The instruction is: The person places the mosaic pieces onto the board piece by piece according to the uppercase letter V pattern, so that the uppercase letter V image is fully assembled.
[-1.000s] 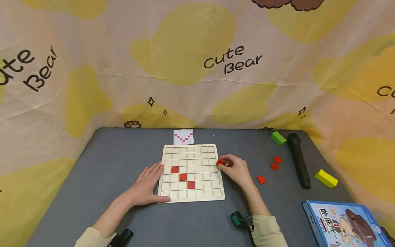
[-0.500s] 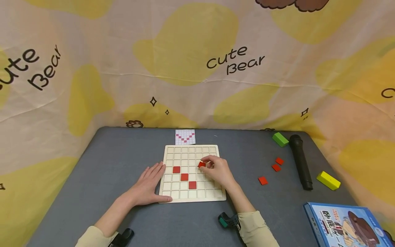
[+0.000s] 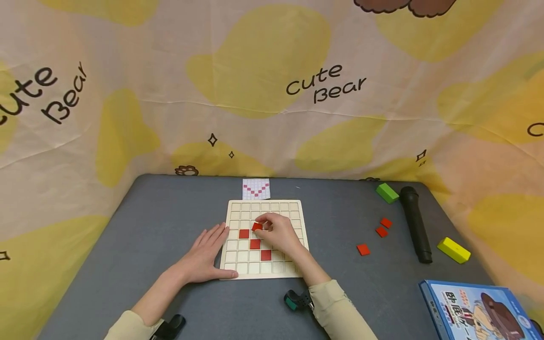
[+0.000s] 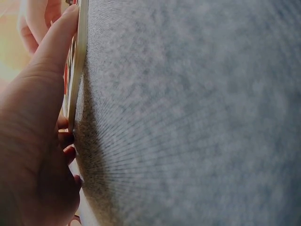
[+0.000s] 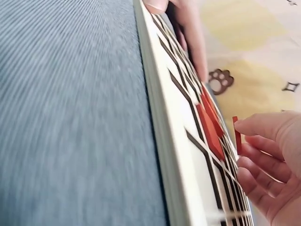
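A cream grid board lies on the table, with red square tiles in three of its cells: an upper-left tile, a middle tile and a lower-right tile, stepping down diagonally. My right hand is over the board and pinches another red tile between thumb and fingers. In the right wrist view that held tile stands on edge, close over the grid. My left hand rests against the board's left side, fingers stretched along the edge and thumb at the near corner.
Behind the board lies a small pattern card with a V of pink squares. To the right are three loose red tiles, a green block, a black microphone and a yellow block. A blue box occupies the near right corner.
From the board's right edge, my right hand has carried the pinched red tile leftward to above the middle tile. The left hand has kept its place at the board.
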Demonstrator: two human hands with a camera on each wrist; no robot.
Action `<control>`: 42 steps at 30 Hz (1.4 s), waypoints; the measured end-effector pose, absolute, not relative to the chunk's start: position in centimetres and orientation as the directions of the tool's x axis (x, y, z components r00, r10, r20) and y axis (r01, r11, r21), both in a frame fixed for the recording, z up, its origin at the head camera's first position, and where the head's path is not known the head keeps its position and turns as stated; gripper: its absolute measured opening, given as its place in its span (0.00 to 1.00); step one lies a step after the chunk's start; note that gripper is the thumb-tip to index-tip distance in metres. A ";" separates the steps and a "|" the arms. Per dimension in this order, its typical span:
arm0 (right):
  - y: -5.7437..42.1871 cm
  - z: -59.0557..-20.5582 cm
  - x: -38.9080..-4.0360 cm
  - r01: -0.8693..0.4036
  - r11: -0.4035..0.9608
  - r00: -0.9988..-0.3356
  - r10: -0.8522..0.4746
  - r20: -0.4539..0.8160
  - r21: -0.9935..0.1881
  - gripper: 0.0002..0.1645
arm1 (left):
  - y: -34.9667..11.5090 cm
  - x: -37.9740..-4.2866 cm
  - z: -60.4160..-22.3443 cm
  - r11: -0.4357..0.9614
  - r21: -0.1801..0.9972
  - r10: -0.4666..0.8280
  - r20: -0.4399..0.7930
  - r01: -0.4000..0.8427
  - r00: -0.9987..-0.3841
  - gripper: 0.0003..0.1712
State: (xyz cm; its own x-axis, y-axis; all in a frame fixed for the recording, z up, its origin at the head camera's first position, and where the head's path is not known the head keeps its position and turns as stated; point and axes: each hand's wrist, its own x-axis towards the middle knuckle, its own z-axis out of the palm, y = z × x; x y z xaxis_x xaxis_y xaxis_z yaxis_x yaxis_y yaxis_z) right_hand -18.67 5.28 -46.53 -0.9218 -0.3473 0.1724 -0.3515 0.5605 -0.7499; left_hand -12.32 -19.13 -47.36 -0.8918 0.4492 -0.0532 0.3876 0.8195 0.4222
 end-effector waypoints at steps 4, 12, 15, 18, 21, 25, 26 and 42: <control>3.9 -46.6 -18.9 -0.371 0.564 -0.912 -0.371 0.175 -0.738 0.14 | -19.2 -12.3 -47.4 0.812 0.431 0.453 -0.042 0.393 -0.890 0.70; 1.4 -46.6 -19.6 -0.425 0.543 -0.887 -0.410 0.212 -0.724 0.15 | -19.4 -12.3 -47.7 0.808 0.433 0.458 -0.033 0.400 -0.888 0.71; 0.6 -46.8 -19.9 -0.452 0.537 -0.875 -0.422 0.238 -0.712 0.15 | -19.4 -12.3 -47.7 0.803 0.439 0.461 -0.032 0.402 -0.887 0.71; 0.0 -47.1 -20.2 -0.458 0.543 -0.874 -0.420 0.245 -0.703 0.15 | -19.5 -12.3 -47.7 0.803 0.439 0.462 -0.033 0.403 -0.886 0.71; -0.3 -47.3 -20.3 -0.450 0.552 -0.879 -0.411 0.240 -0.702 0.15 | -19.5 -12.3 -47.7 0.806 0.436 0.463 -0.041 0.401 -0.885 0.71; -0.6 -47.5 -20.4 -0.439 0.552 -0.884 -0.406 0.231 -0.709 0.15 | -19.4 -12.4 -47.7 0.809 0.433 0.464 -0.055 0.397 -0.884 0.71; -0.6 -47.6 -20.4 -0.439 0.552 -0.884 -0.407 0.230 -0.709 0.15 | -19.4 -12.4 -47.7 0.809 0.432 0.464 -0.056 0.397 -0.884 0.71; 0.4 -46.9 -19.7 -0.397 0.499 -0.904 -0.357 0.235 -0.771 0.13 | -19.4 -12.2 -47.6 0.806 0.442 0.458 -0.045 0.393 -0.888 0.71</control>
